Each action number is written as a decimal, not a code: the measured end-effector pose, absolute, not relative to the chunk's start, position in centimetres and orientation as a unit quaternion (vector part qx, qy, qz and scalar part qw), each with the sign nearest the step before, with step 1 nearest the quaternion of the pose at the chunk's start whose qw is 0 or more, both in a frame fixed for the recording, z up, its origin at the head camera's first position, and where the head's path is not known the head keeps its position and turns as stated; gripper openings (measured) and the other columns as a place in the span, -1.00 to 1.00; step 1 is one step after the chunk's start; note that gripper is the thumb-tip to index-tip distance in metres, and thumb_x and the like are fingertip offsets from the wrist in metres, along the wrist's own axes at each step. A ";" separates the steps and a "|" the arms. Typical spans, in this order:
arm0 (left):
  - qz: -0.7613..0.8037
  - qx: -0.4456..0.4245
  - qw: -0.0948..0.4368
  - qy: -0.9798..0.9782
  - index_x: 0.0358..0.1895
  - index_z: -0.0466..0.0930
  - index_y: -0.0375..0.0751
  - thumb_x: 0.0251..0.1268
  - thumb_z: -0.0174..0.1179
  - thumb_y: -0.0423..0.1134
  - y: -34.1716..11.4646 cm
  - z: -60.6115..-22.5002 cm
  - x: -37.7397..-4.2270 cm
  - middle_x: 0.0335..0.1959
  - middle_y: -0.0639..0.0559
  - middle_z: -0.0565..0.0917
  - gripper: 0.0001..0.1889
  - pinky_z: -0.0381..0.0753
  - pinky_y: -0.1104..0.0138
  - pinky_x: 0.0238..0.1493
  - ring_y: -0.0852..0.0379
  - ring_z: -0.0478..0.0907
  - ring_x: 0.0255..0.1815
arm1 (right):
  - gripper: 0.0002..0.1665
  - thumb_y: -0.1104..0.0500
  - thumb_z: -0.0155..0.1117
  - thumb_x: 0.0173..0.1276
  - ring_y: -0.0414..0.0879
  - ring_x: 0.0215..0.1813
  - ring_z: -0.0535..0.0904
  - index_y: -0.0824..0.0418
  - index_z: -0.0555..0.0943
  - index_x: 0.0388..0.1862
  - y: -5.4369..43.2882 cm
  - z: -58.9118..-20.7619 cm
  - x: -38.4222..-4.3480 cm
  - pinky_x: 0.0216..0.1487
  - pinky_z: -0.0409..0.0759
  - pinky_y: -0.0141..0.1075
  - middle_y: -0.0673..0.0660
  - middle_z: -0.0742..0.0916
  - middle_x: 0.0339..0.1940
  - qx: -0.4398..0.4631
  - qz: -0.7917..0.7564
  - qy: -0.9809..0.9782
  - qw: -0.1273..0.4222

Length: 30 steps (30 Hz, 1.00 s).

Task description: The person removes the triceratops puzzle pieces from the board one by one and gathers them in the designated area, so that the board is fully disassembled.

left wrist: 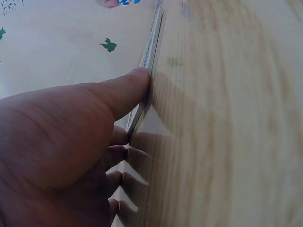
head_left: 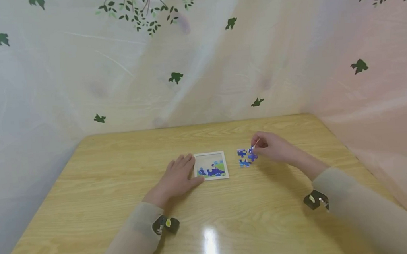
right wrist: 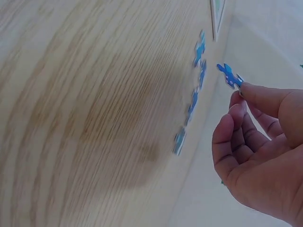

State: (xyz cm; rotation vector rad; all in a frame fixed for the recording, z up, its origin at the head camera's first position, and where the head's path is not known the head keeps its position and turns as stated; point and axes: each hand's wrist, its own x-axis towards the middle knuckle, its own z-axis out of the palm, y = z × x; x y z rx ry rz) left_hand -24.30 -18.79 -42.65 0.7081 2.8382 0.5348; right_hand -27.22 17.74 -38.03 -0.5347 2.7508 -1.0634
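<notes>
Between thumb and fingertips my right hand [head_left: 271,147] pinches a blue puzzle piece [right wrist: 229,76], raised above the table in the right wrist view. Below it several loose blue pieces [head_left: 244,163] lie in a small group right of the white-rimmed puzzle frame [head_left: 226,169]. That puzzle frame lies flat, its lower part filled with blue and green pieces [head_left: 212,171] and its upper part showing the pale backing. My left hand [head_left: 176,177] rests at the frame's left side, fingers extended along the edge, thumb [left wrist: 125,90] touching the near left corner.
The wooden table [head_left: 137,148] extends well around the puzzle on all sides. A pale curtain [head_left: 205,55] printed with green leaves hangs behind it and along both sides. A dark camera [head_left: 166,225] is strapped at the left wrist, another camera [head_left: 316,200] at the right.
</notes>
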 end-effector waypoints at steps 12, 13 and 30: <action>0.186 0.240 0.079 0.949 0.73 0.14 -0.45 0.67 0.19 0.18 -18.8 -42.7 -24.3 0.79 -0.35 0.08 -0.08 -0.19 -0.27 0.76 -0.39 -0.09 0.80 | -0.84 0.27 0.39 0.60 0.06 -0.03 0.69 0.29 0.65 0.05 19.3 -38.4 -27.2 -0.02 0.63 -0.13 0.15 0.80 -0.15 -0.157 -0.358 0.915 0.105; 0.185 0.240 0.080 0.949 0.73 0.14 -0.45 0.67 0.19 0.18 -18.8 -42.7 -24.2 0.79 -0.35 0.08 -0.08 -0.20 -0.27 0.76 -0.39 -0.09 0.81 | -0.83 0.27 0.39 0.60 0.07 -0.03 0.69 0.30 0.65 0.06 19.4 -38.6 -27.2 -0.03 0.62 -0.15 0.15 0.79 -0.15 -0.156 -0.362 0.913 0.109; 0.188 0.235 0.086 0.950 0.75 0.13 -0.40 0.67 0.18 0.22 -18.8 -42.8 -24.4 0.81 -0.30 0.06 -0.07 -0.23 -0.23 0.77 -0.34 -0.12 0.82 | -0.85 0.30 0.37 0.59 0.04 -0.02 0.64 0.34 0.67 0.03 18.9 -40.1 -27.1 0.01 0.67 -0.17 0.18 0.75 -0.09 -0.158 -0.356 0.915 0.107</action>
